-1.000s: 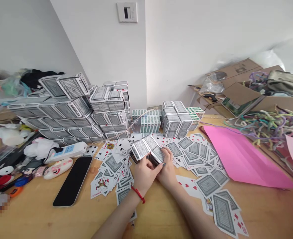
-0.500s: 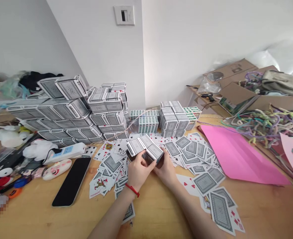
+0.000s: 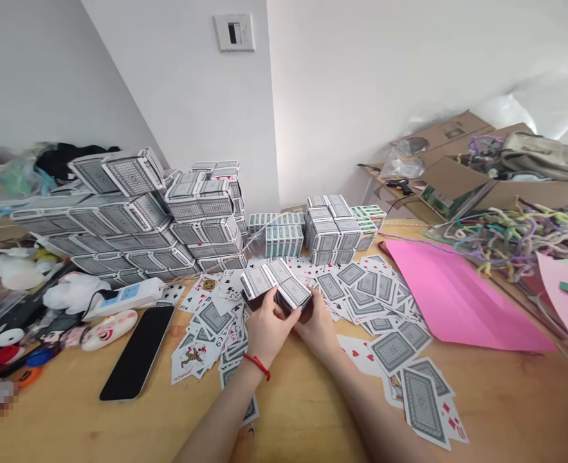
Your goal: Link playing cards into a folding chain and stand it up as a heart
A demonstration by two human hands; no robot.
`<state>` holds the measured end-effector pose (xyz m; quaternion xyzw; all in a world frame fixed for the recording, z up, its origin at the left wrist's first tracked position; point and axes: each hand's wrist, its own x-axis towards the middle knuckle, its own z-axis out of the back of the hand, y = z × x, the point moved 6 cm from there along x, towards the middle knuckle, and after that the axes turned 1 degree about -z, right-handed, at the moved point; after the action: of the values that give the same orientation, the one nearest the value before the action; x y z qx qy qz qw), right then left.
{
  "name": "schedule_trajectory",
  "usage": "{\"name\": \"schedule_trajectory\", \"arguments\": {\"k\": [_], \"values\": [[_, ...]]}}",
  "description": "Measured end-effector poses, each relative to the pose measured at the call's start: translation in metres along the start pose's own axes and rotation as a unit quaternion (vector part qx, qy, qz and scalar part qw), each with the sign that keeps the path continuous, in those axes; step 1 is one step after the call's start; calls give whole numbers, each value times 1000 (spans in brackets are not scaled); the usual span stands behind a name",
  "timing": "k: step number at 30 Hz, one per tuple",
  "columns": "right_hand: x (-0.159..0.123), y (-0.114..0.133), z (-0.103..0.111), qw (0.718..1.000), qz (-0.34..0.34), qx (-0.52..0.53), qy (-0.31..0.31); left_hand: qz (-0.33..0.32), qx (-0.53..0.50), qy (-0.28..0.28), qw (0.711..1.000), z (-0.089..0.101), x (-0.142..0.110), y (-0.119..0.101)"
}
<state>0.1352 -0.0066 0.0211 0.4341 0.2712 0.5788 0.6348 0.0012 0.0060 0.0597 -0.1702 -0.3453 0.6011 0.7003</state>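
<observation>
Between my two hands is a small block made of playing cards (image 3: 278, 281), its top covered by grey-patterned card backs. My left hand (image 3: 270, 328) grips its near left side, thumb and fingers closed on the edge. On the near right side, my right hand (image 3: 316, 325) has its fingers wrapped against the block; some fingertips are hidden beneath it. Loose playing cards (image 3: 361, 289) lie scattered around, some face up and some face down. Behind my hands stands a stacked card block (image 3: 332, 230) of the same pattern.
Large stacks of card blocks (image 3: 119, 212) rise at the left. Green-and-white card boxes (image 3: 284, 239) sit at the back. A black phone (image 3: 137, 352) and a white power strip (image 3: 127, 297) lie left. Pink paper (image 3: 462, 302), tangled fuzzy strands (image 3: 515, 241) and a cardboard box (image 3: 486, 193) occupy the right.
The view has shifted slightly, so most things sit a little further left. Both hands keep hold of the card block, whose tilt has changed only slightly.
</observation>
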Motion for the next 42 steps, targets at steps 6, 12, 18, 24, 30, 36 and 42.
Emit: {"name": "schedule_trajectory", "arguments": {"k": [6,12,18,24,30,36,42], "values": [[-2,6,0,999,37,10,13,-20,0,-31,999,7,3,0],[-1,4,-2,1000,15,-13,22,-48,19,-66,996,8,0,5],[-1,5,-3,999,20,-27,25,-80,29,-95,992,7,-1,5],[-1,6,-4,999,28,-42,19,-78,35,-105,991,6,0,8],[-1,6,-3,999,28,-35,18,-42,42,-67,996,7,1,9],[-2,6,-4,998,41,-39,21,-54,97,-55,992,10,-7,6],[-2,13,-4,993,99,-52,35,-138,128,-96,977,15,-19,3]]}}
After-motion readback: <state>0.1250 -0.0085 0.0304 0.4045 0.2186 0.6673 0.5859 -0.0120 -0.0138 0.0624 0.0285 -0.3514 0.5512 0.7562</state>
